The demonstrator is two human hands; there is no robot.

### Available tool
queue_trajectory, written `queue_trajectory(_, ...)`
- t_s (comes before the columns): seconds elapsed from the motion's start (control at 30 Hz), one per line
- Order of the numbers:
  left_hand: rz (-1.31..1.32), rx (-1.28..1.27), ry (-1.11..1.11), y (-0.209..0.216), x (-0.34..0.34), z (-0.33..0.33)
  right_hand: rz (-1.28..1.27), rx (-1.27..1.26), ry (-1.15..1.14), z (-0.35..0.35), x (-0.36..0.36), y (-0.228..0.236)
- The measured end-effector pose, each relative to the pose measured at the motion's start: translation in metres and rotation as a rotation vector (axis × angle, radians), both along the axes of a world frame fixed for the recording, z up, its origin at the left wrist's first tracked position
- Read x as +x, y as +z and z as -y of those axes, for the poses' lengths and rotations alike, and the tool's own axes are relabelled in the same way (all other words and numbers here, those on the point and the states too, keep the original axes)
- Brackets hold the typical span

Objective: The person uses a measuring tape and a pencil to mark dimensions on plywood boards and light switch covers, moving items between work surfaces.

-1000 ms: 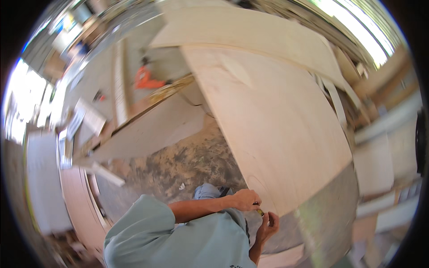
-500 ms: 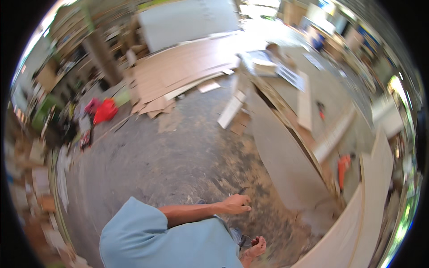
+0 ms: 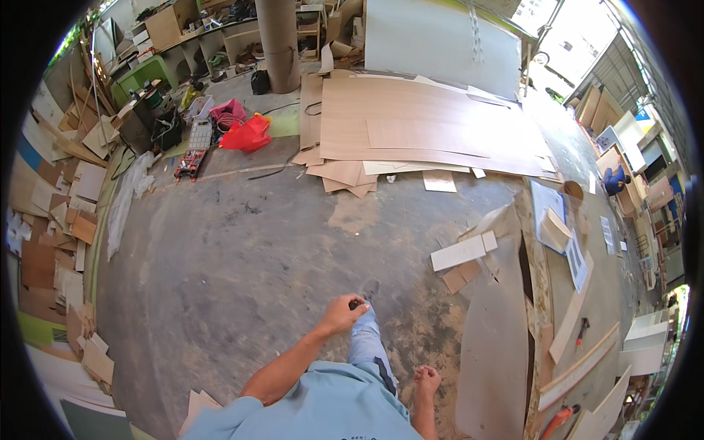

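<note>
Head view shows unreadable print (image 3: 358,438) on our shirt (image 3: 315,400). Our left grip (image 3: 340,315) closes around a dark object (image 3: 355,304) near our leg (image 3: 367,341); our right grip (image 3: 427,379) curls, contents unclear. They're farther apart than a second ago.

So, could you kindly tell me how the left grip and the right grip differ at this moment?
The left grip is closed on a small dark object, while the right grip is loosely curled with nothing visible in it. The left grip is farther forward; the right grip is closer in. Both are bare.
</note>
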State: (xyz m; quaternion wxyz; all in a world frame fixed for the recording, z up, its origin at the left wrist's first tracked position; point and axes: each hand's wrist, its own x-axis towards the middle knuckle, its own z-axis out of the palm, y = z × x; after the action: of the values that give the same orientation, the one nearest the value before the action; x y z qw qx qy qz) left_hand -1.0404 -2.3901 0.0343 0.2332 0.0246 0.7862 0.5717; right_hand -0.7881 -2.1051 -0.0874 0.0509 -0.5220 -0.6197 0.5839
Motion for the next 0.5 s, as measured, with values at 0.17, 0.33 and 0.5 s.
queue_trajectory(0.17,-0.060,-0.165,0.099,-0.062,-0.147,0.069,0.064,0.016,0.098,-0.004,-0.139,-0.017)
queue_trajectory(0.33,0.067,-0.617,0.440,-0.147,-0.229,0.182,-0.039,-0.066,0.196,0.002,-0.346,-0.043)
queue_trajectory(0.5,0.311,-0.819,0.713,-0.249,-0.148,0.340,-0.169,0.148,0.680,0.082,-0.627,-0.017)
